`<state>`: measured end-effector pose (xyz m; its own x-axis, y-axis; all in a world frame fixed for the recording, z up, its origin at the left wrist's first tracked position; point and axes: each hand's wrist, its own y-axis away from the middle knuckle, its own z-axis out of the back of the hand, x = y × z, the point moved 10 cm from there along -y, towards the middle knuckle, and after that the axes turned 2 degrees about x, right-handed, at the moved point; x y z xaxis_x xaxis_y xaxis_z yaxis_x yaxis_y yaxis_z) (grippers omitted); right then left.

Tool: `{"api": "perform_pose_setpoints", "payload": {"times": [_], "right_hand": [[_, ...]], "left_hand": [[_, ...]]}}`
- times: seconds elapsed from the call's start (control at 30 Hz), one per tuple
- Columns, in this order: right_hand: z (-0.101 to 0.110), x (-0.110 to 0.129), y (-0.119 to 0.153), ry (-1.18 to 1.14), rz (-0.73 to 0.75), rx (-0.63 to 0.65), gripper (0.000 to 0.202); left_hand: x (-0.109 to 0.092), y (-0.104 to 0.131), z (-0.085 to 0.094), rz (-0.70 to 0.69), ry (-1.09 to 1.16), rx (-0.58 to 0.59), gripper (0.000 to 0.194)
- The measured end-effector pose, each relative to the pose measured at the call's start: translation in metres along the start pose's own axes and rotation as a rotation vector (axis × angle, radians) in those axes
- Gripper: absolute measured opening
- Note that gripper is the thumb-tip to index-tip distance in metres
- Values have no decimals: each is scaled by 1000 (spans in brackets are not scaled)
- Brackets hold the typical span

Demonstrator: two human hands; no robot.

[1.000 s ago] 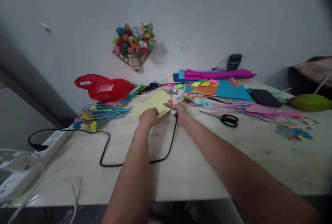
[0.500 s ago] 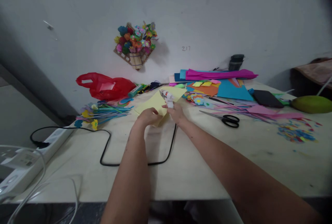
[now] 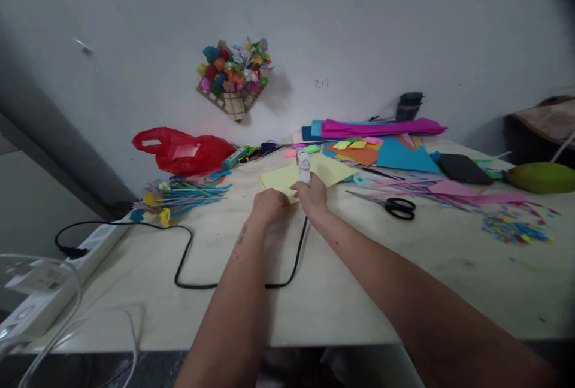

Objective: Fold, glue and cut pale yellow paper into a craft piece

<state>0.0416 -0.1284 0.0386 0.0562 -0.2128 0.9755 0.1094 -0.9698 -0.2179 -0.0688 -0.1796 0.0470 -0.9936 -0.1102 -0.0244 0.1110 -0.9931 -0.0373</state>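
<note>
Our R hand (image 3: 313, 194) is wrapped round the grip of the white tool, prob. a hot glue gun (image 3: 303, 167), in front of the yellow sheet (image 3: 330, 167), mid-tabletop (image 3: 336, 298). Our L hand (image 3: 271, 205) is at the sheet's near edge, fingers curled; can't tell if it's pinching or just pressing. Hands sit close together, the L a bit nearer us.

Main risk, we'd say: a burn, if the tip's hot & the R hand tilts it toward our L fingers. Tip contact w/ the sheet isn't clear; a stray drip could mark it. A loose L hold might let the paper skid or buckle. Also, the black cord (image 3: 197, 286) loops under our L forearm to the power strip (image 3: 101, 238); an arm could snag it & jerk the tool.

Edges/room: the near strip of tabletop is mostly bare apart from the cord, so pulling back twd us looks OK. On the R, scissors (image 3: 386, 203) lie w/ the point twd our R hand, pink strips (image 3: 449, 189) behind; sweeping that way is poor. On the L there's a bare gap before the flower bundle (image 3: 191, 193).
</note>
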Motion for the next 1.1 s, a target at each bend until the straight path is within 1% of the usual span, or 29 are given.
{"api": "perform_pose_setpoints", "payload": {"times": [0.1, 0.17, 0.27, 0.33, 0.43, 0.5, 0.57, 0.63, 0.67, 0.7, 0.8, 0.97, 1.1], "right_hand": [[4, 5, -3, -26, 58, -53, 14], [5, 9, -4, -61, 95, -46, 12], [8, 12, -5, -102, 111, -53, 21], [10, 10, -6, -110, 91, -60, 27], [10, 7, -6, -134, 52, -57, 27], [8, 4, -6, -170, 26, -37, 24], [3, 0, -6, -203, -5, 3, 23], [-2, -4, -7, -230, -42, 50, 22], [-4, -6, -7, -241, -64, 72, 22], [-6, -9, -8, -252, -87, 92, 21], [-9, -17, -10, -278, -148, 143, 19], [-17, -27, -10, -336, -255, 249, 18], [-26, -28, -7, -399, -296, 346, 23]], "left_hand": [[-2, 2, 1, -56, 43, 56, 25], [-2, 4, -1, -97, 103, 121, 25], [-1, 10, -3, -150, 202, 221, 24], [5, 11, -1, -137, 221, 231, 26], [19, 8, 5, -52, 240, 158, 32], [30, 3, 6, 19, 243, 68, 31], [42, -2, 3, 114, 203, -18, 32], [52, -6, 2, 212, 162, -120, 36], [57, -7, -1, 250, 145, -148, 38], [59, -9, -6, 277, 132, -144, 39], [61, -12, -14, 279, 107, -126, 34], [58, -15, -17, 190, 135, -103, 34], [59, -16, -18, 125, 172, -74, 34]]}}
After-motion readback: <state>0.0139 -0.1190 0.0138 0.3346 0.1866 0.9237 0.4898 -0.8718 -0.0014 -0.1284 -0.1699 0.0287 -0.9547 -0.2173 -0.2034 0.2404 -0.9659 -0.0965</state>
